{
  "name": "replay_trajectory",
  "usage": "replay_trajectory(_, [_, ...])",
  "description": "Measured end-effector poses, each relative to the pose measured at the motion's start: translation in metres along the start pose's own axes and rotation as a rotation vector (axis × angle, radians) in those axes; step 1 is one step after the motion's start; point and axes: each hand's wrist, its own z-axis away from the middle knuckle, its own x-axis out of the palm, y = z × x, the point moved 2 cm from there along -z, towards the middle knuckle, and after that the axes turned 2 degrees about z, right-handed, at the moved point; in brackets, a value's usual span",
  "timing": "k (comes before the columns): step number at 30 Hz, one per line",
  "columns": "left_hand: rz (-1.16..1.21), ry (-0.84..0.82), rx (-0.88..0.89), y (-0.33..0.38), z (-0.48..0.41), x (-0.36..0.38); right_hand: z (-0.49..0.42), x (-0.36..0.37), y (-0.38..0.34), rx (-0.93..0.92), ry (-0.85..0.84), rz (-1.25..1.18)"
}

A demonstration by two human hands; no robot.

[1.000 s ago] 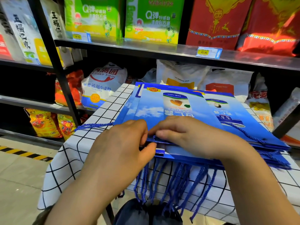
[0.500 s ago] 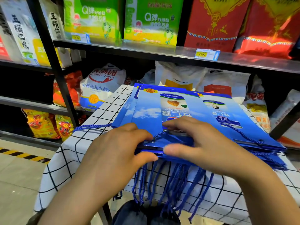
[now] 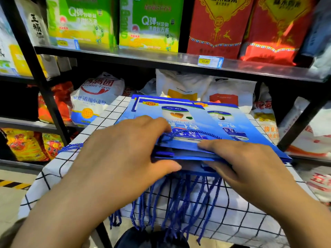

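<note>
Dark shop shelving (image 3: 161, 58) loaded with sacks and boxes stood behind a table (image 3: 250, 221) draped in a white cloth with black checks, and on that cloth lay the stack of blue bags (image 3: 241, 126), flat, with their openings facing the person. The top bag (image 3: 154, 115) rested on the pile, its near edge parted a little from those beneath. The left hand (image 3: 121, 158) curled its fingers over that edge with the thumb tucked under, and the right hand (image 3: 247, 161) pinched the same edge, forefinger laid along the top and thumb below; how many layers sat between thumbs and fingers could not be told. To do this well, the grip likely needed to thin down to a single bag, thumbs fanning the layers apart, then a low slide toward the body rather than a lift, since the cord handles (image 3: 179, 199) hanging over the table's front could tangle, as could the loop (image 3: 195, 132) lying on the top bag
</note>
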Motion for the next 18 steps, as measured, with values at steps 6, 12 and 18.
replay_trajectory(6, [0.301, 0.140, -0.093, 0.007, -0.012, 0.000, 0.001, -0.009, 0.022, 0.099, 0.204, 0.001])
replay_trajectory(12, [0.113, -0.052, -0.068, 0.046, -0.029, 0.032, 0.001, -0.037, 0.075, 0.240, 0.526, 0.022])
replay_trajectory(18, [-0.008, 0.012, 0.019, 0.088, -0.075, 0.035, 0.014, -0.009, 0.123, 0.159, 0.434, 0.273])
